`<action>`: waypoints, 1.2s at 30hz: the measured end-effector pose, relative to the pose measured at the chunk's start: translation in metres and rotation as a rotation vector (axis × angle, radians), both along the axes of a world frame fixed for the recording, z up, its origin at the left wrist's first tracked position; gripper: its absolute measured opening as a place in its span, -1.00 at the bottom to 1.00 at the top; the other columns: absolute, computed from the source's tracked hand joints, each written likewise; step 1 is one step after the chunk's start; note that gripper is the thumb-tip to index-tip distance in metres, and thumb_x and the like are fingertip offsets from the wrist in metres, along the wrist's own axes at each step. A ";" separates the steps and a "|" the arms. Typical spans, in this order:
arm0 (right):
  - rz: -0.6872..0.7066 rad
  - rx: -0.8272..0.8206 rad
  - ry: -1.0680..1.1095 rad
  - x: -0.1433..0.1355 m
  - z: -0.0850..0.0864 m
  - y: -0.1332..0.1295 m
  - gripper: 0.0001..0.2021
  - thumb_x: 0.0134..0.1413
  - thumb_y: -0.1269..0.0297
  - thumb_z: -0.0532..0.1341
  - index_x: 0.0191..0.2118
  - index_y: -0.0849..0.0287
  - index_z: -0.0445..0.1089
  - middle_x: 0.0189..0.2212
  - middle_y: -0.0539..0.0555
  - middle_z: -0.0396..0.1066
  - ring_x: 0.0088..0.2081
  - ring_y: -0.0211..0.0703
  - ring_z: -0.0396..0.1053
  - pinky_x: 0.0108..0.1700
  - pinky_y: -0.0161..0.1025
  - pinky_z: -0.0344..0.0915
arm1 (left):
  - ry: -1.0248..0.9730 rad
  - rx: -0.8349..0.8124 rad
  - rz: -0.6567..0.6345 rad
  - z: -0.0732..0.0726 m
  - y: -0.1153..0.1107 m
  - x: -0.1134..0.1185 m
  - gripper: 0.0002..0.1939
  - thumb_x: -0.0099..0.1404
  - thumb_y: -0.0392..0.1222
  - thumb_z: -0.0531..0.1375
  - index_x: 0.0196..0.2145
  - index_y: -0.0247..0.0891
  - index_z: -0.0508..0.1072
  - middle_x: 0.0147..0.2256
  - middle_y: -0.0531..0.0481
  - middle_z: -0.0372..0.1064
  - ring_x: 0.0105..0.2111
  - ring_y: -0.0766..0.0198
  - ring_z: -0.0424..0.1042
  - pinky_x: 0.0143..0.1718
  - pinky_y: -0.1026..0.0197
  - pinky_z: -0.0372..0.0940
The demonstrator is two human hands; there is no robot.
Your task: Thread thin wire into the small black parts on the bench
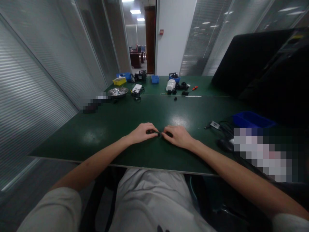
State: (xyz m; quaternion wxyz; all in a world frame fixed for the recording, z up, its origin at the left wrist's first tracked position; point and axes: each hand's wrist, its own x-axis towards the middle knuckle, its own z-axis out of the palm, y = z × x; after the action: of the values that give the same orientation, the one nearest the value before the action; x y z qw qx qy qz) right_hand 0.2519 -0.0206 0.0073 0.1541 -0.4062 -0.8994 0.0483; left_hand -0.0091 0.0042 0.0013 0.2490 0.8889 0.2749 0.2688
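Note:
Near the front of the green table (135, 112), my left hand (142, 132) is closed in a pinch, thumb against fingers. At its fingertips sits a small dark part with a bit of metal shine (158, 133); its kind is too small to make out. Facing it from the other side, my right hand (178, 135) is also pinched, its fingertips at the right end of the same small part. Whether the right fingers hold a separate piece cannot be seen. Both hands rest low over the tabletop, fingertips a short gap apart.
To the right lie a black mouse (225, 145), a cable with a white tag (214, 125) and a blue tray (253, 120). Farther back are a metal bowl (118, 92), a white device (171, 85), an orange-handled screwdriver (194, 88) and a small blue bin (155, 79).

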 end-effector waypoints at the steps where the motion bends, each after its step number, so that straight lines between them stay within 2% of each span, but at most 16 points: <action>1: -0.003 0.001 -0.001 0.000 0.000 0.000 -0.74 0.40 0.10 0.10 -0.19 0.12 0.45 -0.30 0.05 0.51 -0.34 -0.20 0.38 -0.31 -0.26 0.04 | -0.004 -0.002 0.000 0.000 0.000 0.000 -0.74 0.41 -0.08 0.26 -0.06 -0.28 0.60 -0.16 -0.13 0.48 -0.20 0.21 0.44 -0.15 0.22 0.31; 18: -0.014 0.018 -0.042 -0.001 0.001 -0.003 -0.72 0.41 0.08 0.08 -0.19 0.12 0.44 -0.28 0.07 0.49 -0.36 -0.19 0.36 -0.33 -0.24 0.00 | -0.016 -0.075 0.011 -0.001 -0.002 0.000 -0.71 0.41 -0.06 0.25 -0.06 -0.30 0.60 -0.21 -0.13 0.47 -0.28 0.25 0.43 -0.22 0.24 0.31; 36: -0.010 0.022 0.021 -0.003 -0.002 -0.003 -0.71 0.45 0.09 0.04 -0.13 0.11 0.44 -0.24 0.07 0.52 -0.29 -0.18 0.42 -0.31 -0.24 0.04 | -0.066 -0.060 0.019 -0.001 -0.002 0.000 -0.72 0.43 -0.08 0.24 -0.05 -0.30 0.60 -0.17 -0.14 0.51 -0.23 0.22 0.48 -0.14 0.22 0.35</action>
State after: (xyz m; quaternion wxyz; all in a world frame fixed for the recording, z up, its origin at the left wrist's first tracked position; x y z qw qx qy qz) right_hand 0.2492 -0.0240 0.0053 0.1680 -0.4085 -0.8962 0.0419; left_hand -0.0088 0.0020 0.0004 0.2818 0.8690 0.2831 0.2920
